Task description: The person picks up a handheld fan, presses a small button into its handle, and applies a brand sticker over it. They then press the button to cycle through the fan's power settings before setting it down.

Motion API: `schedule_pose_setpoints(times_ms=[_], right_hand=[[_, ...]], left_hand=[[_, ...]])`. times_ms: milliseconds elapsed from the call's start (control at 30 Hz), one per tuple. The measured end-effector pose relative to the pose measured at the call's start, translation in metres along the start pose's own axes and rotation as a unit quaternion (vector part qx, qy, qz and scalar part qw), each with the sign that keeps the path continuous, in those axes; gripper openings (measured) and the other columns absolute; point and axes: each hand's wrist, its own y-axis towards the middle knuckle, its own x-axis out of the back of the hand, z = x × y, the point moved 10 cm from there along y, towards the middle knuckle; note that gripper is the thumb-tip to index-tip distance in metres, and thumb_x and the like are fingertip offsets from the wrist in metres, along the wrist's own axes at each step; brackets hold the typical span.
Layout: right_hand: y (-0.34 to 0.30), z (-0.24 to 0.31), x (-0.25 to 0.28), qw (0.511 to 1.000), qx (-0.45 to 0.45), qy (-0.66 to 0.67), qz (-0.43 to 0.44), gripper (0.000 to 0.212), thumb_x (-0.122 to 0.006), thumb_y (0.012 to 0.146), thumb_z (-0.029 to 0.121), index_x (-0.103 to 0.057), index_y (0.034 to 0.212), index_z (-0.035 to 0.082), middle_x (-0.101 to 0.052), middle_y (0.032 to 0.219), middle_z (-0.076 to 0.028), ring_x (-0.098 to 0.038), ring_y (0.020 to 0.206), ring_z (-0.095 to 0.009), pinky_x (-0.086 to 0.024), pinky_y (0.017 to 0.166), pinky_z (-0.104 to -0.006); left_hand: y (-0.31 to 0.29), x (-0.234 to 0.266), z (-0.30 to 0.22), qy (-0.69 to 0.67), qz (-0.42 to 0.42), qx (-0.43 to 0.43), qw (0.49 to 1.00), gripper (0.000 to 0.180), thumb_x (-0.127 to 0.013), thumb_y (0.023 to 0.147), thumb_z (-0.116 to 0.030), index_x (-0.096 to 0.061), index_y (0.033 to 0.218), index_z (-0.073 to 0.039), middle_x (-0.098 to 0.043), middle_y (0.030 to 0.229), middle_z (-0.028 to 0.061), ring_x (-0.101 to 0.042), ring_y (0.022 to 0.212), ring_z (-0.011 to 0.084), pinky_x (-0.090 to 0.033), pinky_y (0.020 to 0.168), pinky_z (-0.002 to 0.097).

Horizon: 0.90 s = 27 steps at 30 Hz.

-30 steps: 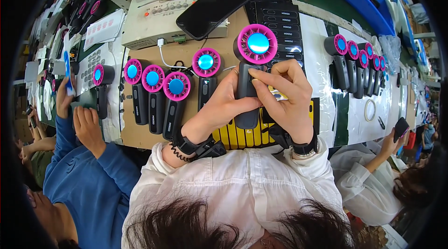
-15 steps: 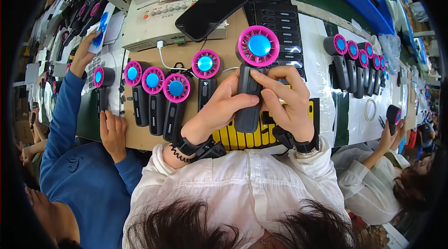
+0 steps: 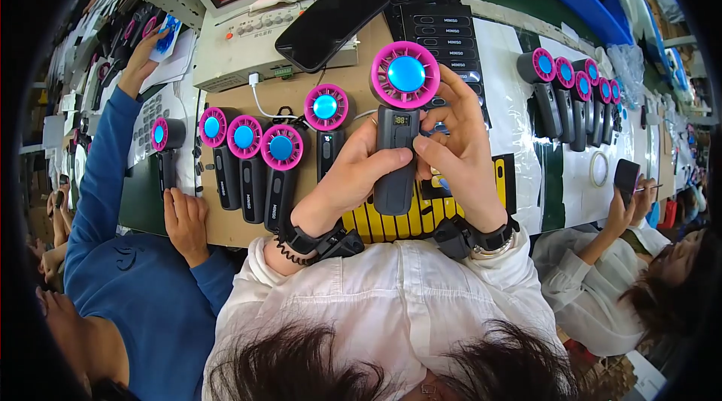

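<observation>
A handheld fan (image 3: 392, 164) with a dark grey handle, magenta grille and blue hub is upright in front of me. My left hand (image 3: 359, 168) wraps its handle from the left, thumb laid across the front. At the handle's right edge is my right hand (image 3: 468, 153), its thumb against the side and its fingers curled behind the fan head. A small display (image 3: 401, 121) shows on the upper handle. Just beyond my left hand lies another fan (image 3: 328, 119) with a lit display, near a white charging cable (image 3: 259, 96).
Three similar fans (image 3: 248, 175) lie at left. Under my hands is a yellow-slotted black sheet (image 3: 376, 220). Behind stand a meter box (image 3: 263, 33), a black phone (image 3: 331, 24) and black label sheets (image 3: 444, 33). More fans (image 3: 575, 100) are at right. Co-workers sit on both sides.
My right index finger has left the front of the handle, and that hand's fingers now sit higher, behind the fan head. The handle's display has come into sight.
</observation>
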Motion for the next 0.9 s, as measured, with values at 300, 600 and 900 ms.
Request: schedule_pose_setpoints(times_ms=[300,600,900], right_hand=[[0.003,-0.004,-0.001,1.000,-0.009,0.010,0.017,0.076,-0.054,0.069,-0.008,-0.022,0.137,0.003,-0.040,0.127,-0.011,-0.047,0.093,-0.012,-0.047,0.069,-0.0217],[0.001,0.001,-0.001,0.999,-0.034,-0.028,-0.005,0.076,-0.051,0.068,-0.008,-0.021,0.137,0.001,-0.041,0.126,-0.011,-0.047,0.092,-0.011,-0.046,0.072,-0.0208],[-0.001,-0.004,0.003,0.997,-0.065,0.029,0.003,0.074,-0.052,0.069,-0.008,-0.022,0.137,0.001,-0.042,0.125,-0.011,-0.048,0.091,-0.012,-0.046,0.070,-0.0207]], left_hand=[[0.002,-0.006,0.002,0.021,0.009,0.003,1.000,0.039,-0.051,0.083,-0.006,-0.036,0.119,-0.001,-0.054,0.103,0.0115,-0.061,0.084,0.0192,-0.051,0.076,0.0324],[0.002,-0.001,0.009,0.027,-0.036,0.014,0.999,0.039,-0.043,0.089,-0.022,-0.035,0.121,0.000,-0.049,0.115,0.0143,-0.061,0.088,0.0222,-0.050,0.081,0.0342],[0.001,-0.007,0.009,0.074,0.012,0.020,0.997,0.042,-0.037,0.092,-0.029,-0.035,0.122,0.000,-0.052,0.110,0.0165,-0.061,0.088,0.0233,-0.051,0.079,0.0339]])
